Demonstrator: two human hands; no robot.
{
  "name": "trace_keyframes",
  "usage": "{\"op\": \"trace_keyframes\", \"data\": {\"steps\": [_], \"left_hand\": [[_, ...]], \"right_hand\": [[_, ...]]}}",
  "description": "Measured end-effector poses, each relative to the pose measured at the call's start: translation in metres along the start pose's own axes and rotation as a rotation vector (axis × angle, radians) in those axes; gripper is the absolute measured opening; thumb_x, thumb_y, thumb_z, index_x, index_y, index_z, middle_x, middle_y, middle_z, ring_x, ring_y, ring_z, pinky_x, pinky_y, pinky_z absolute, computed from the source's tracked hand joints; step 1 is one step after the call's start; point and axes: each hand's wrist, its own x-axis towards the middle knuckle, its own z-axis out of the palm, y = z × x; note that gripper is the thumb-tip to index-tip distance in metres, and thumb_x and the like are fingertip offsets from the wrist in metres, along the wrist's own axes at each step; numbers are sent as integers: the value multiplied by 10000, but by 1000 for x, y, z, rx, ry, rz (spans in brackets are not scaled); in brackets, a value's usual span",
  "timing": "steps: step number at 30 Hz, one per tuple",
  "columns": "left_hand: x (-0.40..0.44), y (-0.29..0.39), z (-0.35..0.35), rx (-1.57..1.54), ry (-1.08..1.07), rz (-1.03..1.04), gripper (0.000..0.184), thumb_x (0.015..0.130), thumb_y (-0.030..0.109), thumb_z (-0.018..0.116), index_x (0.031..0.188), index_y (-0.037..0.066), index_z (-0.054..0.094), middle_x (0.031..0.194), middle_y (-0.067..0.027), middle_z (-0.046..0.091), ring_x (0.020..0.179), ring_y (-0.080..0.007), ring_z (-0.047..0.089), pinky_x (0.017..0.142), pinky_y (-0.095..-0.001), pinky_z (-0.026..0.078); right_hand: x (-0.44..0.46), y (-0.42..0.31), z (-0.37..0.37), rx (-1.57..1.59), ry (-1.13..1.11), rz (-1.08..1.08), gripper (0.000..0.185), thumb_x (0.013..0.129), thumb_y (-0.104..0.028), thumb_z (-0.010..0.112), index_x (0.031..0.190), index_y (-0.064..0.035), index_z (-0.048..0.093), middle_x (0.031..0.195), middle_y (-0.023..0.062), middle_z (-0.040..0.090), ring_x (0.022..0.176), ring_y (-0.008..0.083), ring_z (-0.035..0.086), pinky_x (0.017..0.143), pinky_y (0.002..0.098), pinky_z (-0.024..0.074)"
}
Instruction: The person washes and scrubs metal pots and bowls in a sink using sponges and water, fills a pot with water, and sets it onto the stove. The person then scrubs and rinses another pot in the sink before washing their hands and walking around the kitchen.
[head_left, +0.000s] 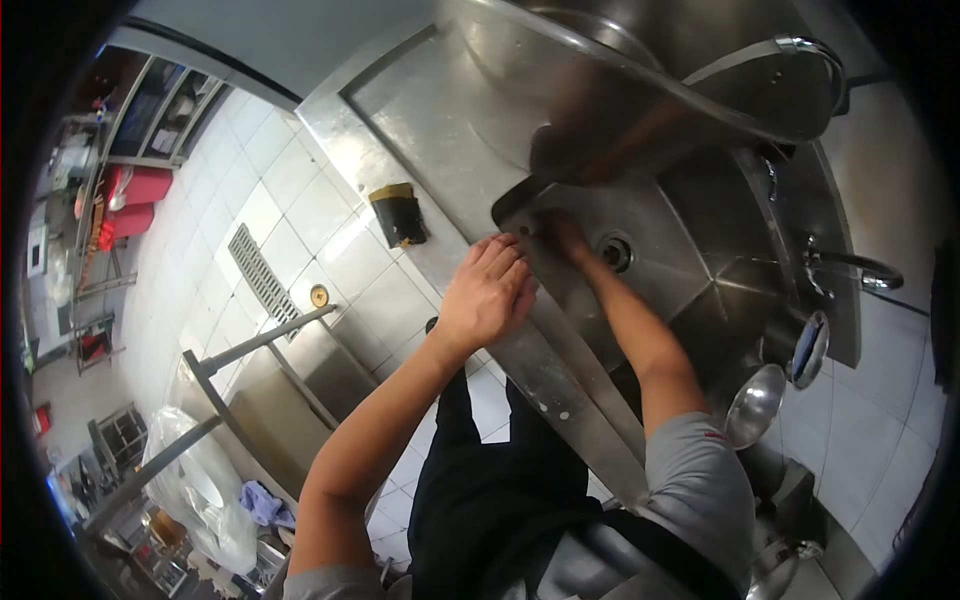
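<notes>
A large, shiny metal vessel with a curved rim (690,95), like a big wok, leans in the steel sink (690,235). Reflections cover its side, and a dark rounded part of it juts toward my hands. My left hand (488,290) is closed at the sink's front edge, fingers curled beside that dark part; what lies inside them is hidden. Lower in the basin, my right hand (565,238) reaches in near the drain (615,252). Shadow and blur obscure its fingers. A black pad with a yellowish edge (398,215) rests on the sink's front ledge.
Two taps rise behind the sink, a curved faucet (860,268) and a taller spout (815,50). Metal bowls (755,405) sit to the right. On my left are a metal-framed cart (265,345), a clear plastic bag (200,490) and a floor grate (262,275).
</notes>
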Motion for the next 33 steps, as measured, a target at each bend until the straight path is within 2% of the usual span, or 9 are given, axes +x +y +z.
{"op": "trace_keyframes", "data": {"steps": [7, 10, 12, 16, 22, 25, 27, 31, 33], "left_hand": [[-3, -1, 4, -77, -12, 10, 231, 721, 47, 629, 940, -14, 593, 1023, -140, 608, 1067, -304, 551, 942, -412, 412], [-2, 1, 9, -13, -3, 0, 228, 728, 63, 627, 943, -5, 596, 1018, -140, 607, 1066, -302, 549, 935, -411, 410], [-2, -2, 8, 7, 29, 60, 210, 742, 93, 623, 930, 4, 597, 1023, -138, 602, 1065, -303, 544, 931, -408, 409], [-7, 0, 5, 16, 45, 65, 200, 752, 123, 629, 908, 3, 593, 1041, -140, 597, 1075, -305, 535, 930, -402, 414], [-16, -5, -10, -151, 173, 120, 327, 747, 138, 663, 1041, 29, 572, 1173, -160, 526, 1128, -355, 479, 953, -430, 400], [-29, -13, -60, -221, 279, 102, 486, 747, 139, 691, 1196, 56, 525, 1255, -179, 458, 1146, -383, 444, 950, -451, 391], [-36, -28, -79, -146, 499, -315, 518, 760, 163, 696, 1229, 57, 504, 1203, -214, 467, 1117, -402, 451, 949, -459, 382], [-23, -81, -80, -25, 580, -446, 547, 770, 178, 703, 1258, 57, 486, 1139, -243, 468, 1093, -416, 459, 935, -471, 400], [-21, -101, -77, -167, 318, -572, 596, 750, 193, 708, 1260, 9, 460, 1208, -301, 415, 1037, -418, 485, 888, -488, 419]], "right_hand": [[-23, -11, 46, -283, 5, -101, 228, 768, -98, 550, 975, -37, 621, 1069, 192, 605, 1009, 311, 577, 810, 439, 470], [-59, -1, -6, -485, -560, 149, 211, 801, -117, 559, 987, -45, 625, 976, 155, 621, 885, 294, 614, 721, 408, 495], [-85, -3, -58, 689, -272, 820, 175, 844, -156, 585, 981, -53, 623, 917, 93, 622, 795, 232, 621, 658, 359, 500], [-152, -86, -191, 1479, 21, 708, 158, 857, -101, 609, 1011, -71, 593, 956, 51, 618, 857, 184, 605, 692, 298, 485], [-253, -189, -237, 1713, 614, 652, 141, 896, -125, 568, 1017, -55, 589, 1035, 82, 613, 894, 200, 598, 745, 283, 500], [-263, -238, -227, 1757, 682, 649, 134, 911, -150, 554, 986, -47, 596, 1024, 81, 615, 861, 193, 602, 706, 276, 507], [-255, -257, -207, 1812, 663, 678, 143, 915, -161, 553, 991, -47, 593, 1020, 80, 615, 854, 189, 605, 700, 279, 512], [-209, -295, -168, 1813, 470, 717, 166, 921, -189, 555, 999, -45, 584, 1012, 81, 614, 880, 178, 610, 717, 285, 518], [-173, -319, -160, 1861, 447, 744, 181, 917, -196, 561, 1022, -50, 581, 1015, 75, 614, 903, 178, 607, 722, 288, 515]]}}
